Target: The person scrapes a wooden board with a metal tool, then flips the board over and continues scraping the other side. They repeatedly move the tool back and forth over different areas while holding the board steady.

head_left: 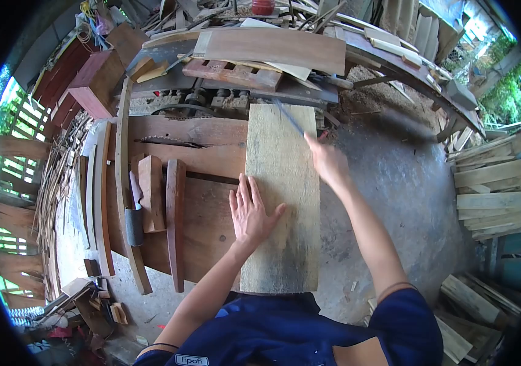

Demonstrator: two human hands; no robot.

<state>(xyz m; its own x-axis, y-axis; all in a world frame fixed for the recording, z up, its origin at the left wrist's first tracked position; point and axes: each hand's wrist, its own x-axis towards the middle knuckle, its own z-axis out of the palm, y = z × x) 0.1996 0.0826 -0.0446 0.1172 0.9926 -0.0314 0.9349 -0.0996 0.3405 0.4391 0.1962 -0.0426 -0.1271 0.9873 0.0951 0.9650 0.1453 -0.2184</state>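
Open floor (394,183) right of the plank (282,201); left side crowded by wood strips (162,207); saw blade (169,142) beyond, exposed.

Soft daylight from the open sides; fisheye-bent, dark-vignetted edges, right hand (329,160) motion-blurred.

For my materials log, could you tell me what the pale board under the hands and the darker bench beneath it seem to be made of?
The pale board looks like raw, unfinished wood: grey-tan, lengthwise grain, rough matte face. The bench looks like darker reddish-brown timber, worn, with visible grain; any finish is unclear.
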